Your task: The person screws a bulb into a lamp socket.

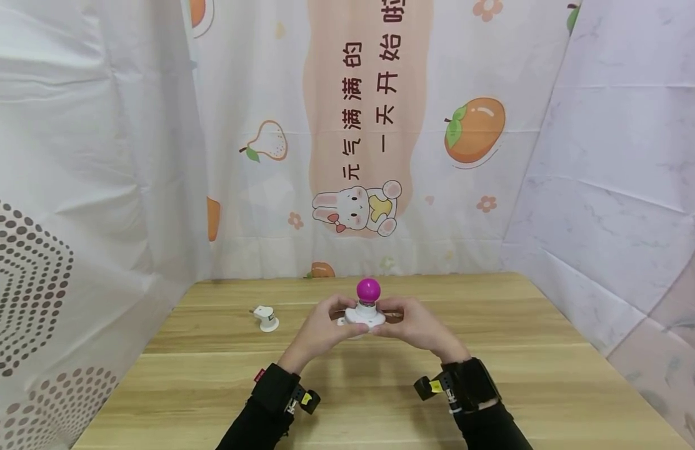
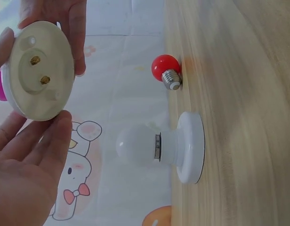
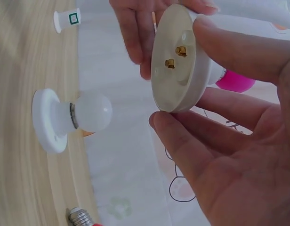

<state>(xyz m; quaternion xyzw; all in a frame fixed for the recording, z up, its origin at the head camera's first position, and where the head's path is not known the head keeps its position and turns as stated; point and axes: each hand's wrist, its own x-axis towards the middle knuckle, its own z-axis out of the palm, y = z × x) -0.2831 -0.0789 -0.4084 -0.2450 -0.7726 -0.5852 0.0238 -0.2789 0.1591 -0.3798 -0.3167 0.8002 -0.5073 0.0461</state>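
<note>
Both hands hold up a white round lamp holder (image 1: 365, 317) with a magenta bulb (image 1: 368, 289) upright in it, above the table. The left hand (image 1: 320, 324) grips its left edge, thumb on the near side. On the right edge, the right hand (image 1: 417, 325) grips it in the same way. Both wrist views show the underside of the holder's base (image 2: 41, 89), with two brass terminals (image 3: 181, 51) in a recess. Fingers of both hands lie around the rim. In the right wrist view, the magenta bulb shows partly behind the base.
Beyond the hands, a white bulb (image 2: 135, 146) stands in a white holder (image 2: 191, 148) on the wooden table (image 1: 212, 387). A red bulb (image 2: 165, 67) lies on its right. Farther left stands a small white round-based fixture (image 1: 267, 319). Printed curtains (image 1: 257, 206) enclose the table.
</note>
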